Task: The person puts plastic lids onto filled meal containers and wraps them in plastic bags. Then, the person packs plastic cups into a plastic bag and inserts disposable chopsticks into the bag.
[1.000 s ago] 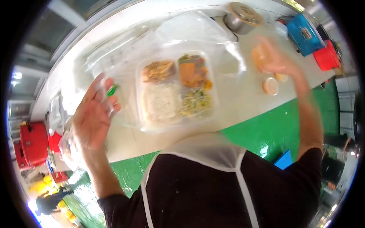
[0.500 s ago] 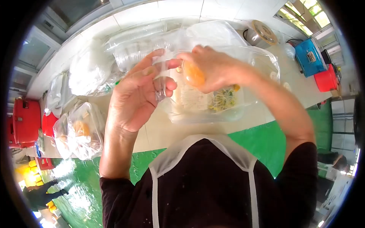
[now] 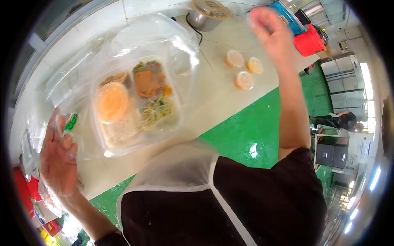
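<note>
A clear plastic meal box (image 3: 137, 141) lies inside a large clear plastic bag (image 3: 180, 43). Its compartments hold white rice, bean sprouts, a brown-orange dish with greens and sliced food. On the rice side rests a lidded round cup (image 3: 112, 102) of orange contents. My left hand (image 3: 61, 158) is at the bag's left side, its curled fingers closed on thin clear plastic. Raised at the upper right, my right hand (image 3: 271, 30) is away from the box; motion blur smears its fingers. Below and left of it stand three lidded cups (image 3: 245, 80) with orange contents.
A metal pot (image 3: 207, 18) with a tan lid and black cord stands at the back. A red container (image 3: 308, 41) and a blue box (image 3: 290, 18) sit at the counter's right end. Beyond the green floor (image 3: 250, 135), another person (image 3: 338, 121) is near grey cabinets.
The orange cup has left my right hand and now sits over the box's rice. My right hand has swung up and right, my left hand left. The view has turned rightward, revealing three cups.
</note>
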A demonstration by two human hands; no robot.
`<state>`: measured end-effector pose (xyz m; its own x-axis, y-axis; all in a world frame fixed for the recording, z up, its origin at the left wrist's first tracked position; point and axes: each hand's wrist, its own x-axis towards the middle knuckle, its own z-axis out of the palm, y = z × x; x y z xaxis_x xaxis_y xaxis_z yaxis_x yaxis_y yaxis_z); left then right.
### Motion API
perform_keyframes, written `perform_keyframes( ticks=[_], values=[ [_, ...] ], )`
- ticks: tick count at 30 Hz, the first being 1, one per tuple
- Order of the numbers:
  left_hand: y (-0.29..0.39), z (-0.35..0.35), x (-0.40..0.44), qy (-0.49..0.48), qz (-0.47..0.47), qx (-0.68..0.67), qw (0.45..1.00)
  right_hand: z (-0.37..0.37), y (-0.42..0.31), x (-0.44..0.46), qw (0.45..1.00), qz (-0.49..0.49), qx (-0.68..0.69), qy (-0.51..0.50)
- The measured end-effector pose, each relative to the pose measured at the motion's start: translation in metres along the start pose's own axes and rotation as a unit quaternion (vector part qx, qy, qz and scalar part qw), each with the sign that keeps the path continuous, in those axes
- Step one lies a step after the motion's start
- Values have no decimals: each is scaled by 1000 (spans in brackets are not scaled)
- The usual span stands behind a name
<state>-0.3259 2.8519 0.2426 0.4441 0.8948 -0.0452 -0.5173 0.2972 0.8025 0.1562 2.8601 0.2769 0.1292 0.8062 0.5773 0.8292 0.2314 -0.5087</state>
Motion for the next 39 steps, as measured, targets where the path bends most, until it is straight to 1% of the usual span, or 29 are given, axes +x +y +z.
perform_keyframes(
  ticks=[1, 2, 3, 4, 5, 7, 8, 9, 10, 11, 12, 13, 14, 15, 16, 17, 18, 20, 21, 22, 24, 26, 28, 30, 32, 34, 36, 37, 39],
  values=[
    [0, 2, -2, 21, 7, -14, 1000, -4, 76, -21, 992, -16, -101, -76],
    [-1, 2, -4, 33, 7, -3, 999, 1, 131, -55, 967, 84, -190, -148],
    [-1, 3, -6, 44, 12, 10, 999, 6, 168, -79, 902, 168, -302, -258],
    [-1, 8, -8, 59, 14, 23, 998, 13, 196, -113, 892, 190, -323, -253],
    [-1, 14, -9, 110, 12, 43, 993, 18, 210, -136, 883, 207, -339, -250],
    [2, 19, -17, 238, 20, 105, 965, 24, 212, -140, 853, 218, -243, -407],
    [0, 7, -22, 297, 82, 319, 896, 38, 256, -167, 828, 105, -309, -456],
    [-13, 15, -15, 373, 202, 550, 719, 54, 279, -184, 843, 83, -327, -419],
    [-17, 37, -9, 384, 292, 584, 653, 65, 289, -197, 871, 82, -332, -354],
    [-19, 53, -1, 348, 322, 615, 630, 69, 295, -204, 889, 97, -328, -304],
    [-26, 68, 5, 310, 286, 598, 682, 69, 295, -209, 898, 107, -323, -278],
    [-32, 91, 16, 236, 203, 695, 648, 57, 274, -194, 895, 130, -310, -292],
    [-36, 110, 25, 149, 96, 711, 681, 46, 254, -180, 892, 154, -297, -305],
    [-47, 112, 36, 91, 82, 761, 637, 36, 248, -169, 873, 142, -295, -362],
    [-57, 105, 49, 31, 64, 806, 588, 28, 233, -158, 886, 98, -282, -355],
    [-66, 87, 60, 27, 33, 837, 545, 21, 219, -146, 896, 53, -270, -347],
    [-72, 72, 67, 21, 3, 867, 498, 12, 198, -136, 933, -24, -241, -267],
    [-74, 56, 83, -5, -48, 855, 517, -19, 143, -102, 970, -52, -118, -204],
    [-75, 54, 89, -25, -68, 846, 529, -32, 95, -77, 973, -26, -37, -226],
    [-74, 55, 90, -24, -78, 843, 532, -45, 48, -50, 969, 2, 42, -244],
    [-75, 54, 88, -21, -97, 836, 540, -49, -26, -21, 949, -17, 150, -275],
    [-75, 50, 80, -1, -104, 842, 529, -45, -76, 3, 928, -71, 152, -331],
    [-75, 38, 77, 25, -95, 847, 522, -21, -114, 12, 911, -123, 95, -381],
    [-77, 23, 76, 58, -70, 848, 522, 17, -152, 7, 904, -175, 51, -387],
    [-75, 23, 78, 61, -56, 843, 531, 54, -177, 0, 895, -176, 30, -410],
    [-76, 21, 86, 68, -42, 838, 540, 96, -180, -14, 891, -122, -3, -437],
    [-74, 16, 95, 81, -31, 831, 549, 130, -167, -22, 881, -78, -82, -459],
    [-77, 10, 101, 67, -17, 822, 566, 144, -159, -26, 871, -59, -129, -471],
    [-84, -1, 113, 38, 12, 804, 593, 163, -141, -35, 871, -28, -156, -465]
  ],
)
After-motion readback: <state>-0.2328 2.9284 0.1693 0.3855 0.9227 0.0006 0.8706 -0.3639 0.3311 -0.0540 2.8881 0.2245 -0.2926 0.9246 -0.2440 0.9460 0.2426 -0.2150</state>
